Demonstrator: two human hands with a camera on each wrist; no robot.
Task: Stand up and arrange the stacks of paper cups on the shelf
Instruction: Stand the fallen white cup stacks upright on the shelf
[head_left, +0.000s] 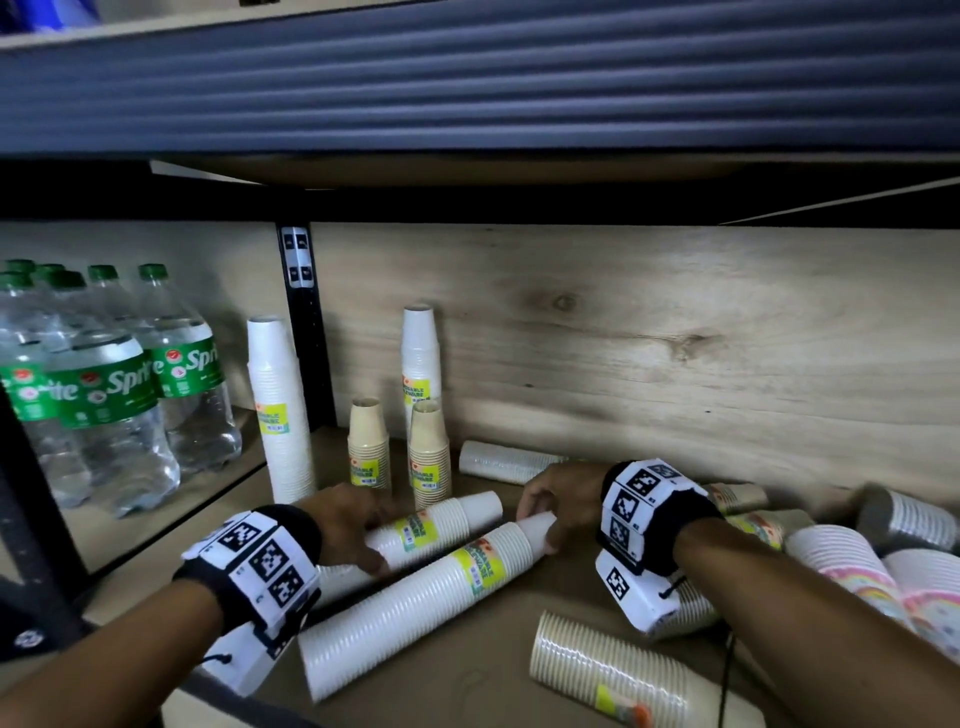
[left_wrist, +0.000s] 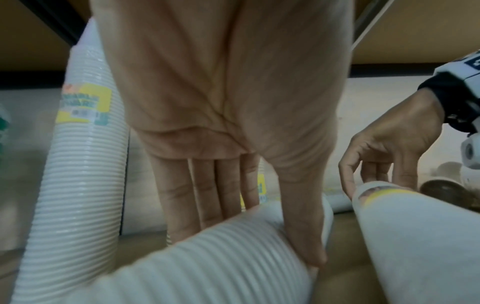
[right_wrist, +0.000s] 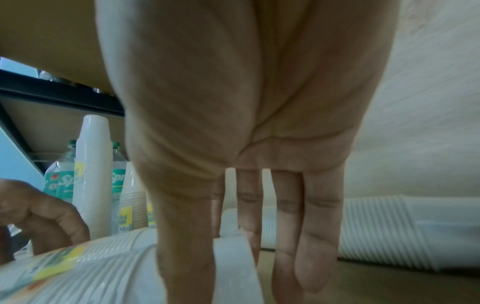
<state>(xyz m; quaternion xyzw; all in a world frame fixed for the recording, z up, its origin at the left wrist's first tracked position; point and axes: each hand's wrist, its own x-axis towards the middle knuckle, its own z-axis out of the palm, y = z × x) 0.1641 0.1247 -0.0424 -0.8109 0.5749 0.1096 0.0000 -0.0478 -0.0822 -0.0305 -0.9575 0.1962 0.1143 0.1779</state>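
**Light, crushable cup stacks: mind the middle**

On the shelf (head_left: 467, 654) the long white cup stack (head_left: 415, 603) lies on its side, and the right hand (head_left: 558, 499) curls round its narrow closed end. The left hand (head_left: 348, 519) clasps the shorter white cup stack (head_left: 441, 525) just behind. Both are probably light and bendy. Support the wide rim end when tipping upright.

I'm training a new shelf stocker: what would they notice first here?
The right hand grips the narrow end of a long white paper-cup stack lying diagonally up front, and the left hand holds a shorter fallen white cup stack beside it. Green-labelled clear Sprite bottles stand in the left bay; toppled cup stacks crowd the right.
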